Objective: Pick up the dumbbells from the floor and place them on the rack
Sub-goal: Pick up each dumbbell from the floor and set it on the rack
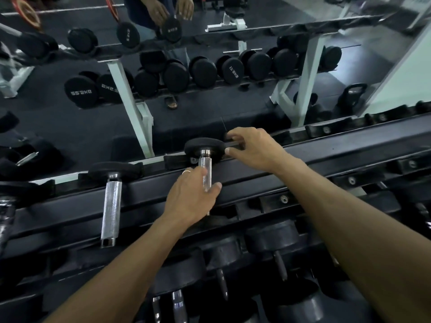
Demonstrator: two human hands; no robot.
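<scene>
A black dumbbell (pixel 202 147) with a knurled chrome handle lies across the top tier of the black rack (pixel 326 150), its far head against the mirror. My left hand (pixel 191 197) is wrapped around the near part of that handle. My right hand (pixel 251 148) rests on the right side of the far head, fingers curled over its edge. The near head of this dumbbell is hidden under my left hand.
Another dumbbell (pixel 112 201) lies on the same tier to the left. Lower tiers hold several black dumbbells (pixel 270 236). The wall mirror (pixel 210 66) behind the rack reflects the rack, more dumbbells, a kettlebell and the dark floor.
</scene>
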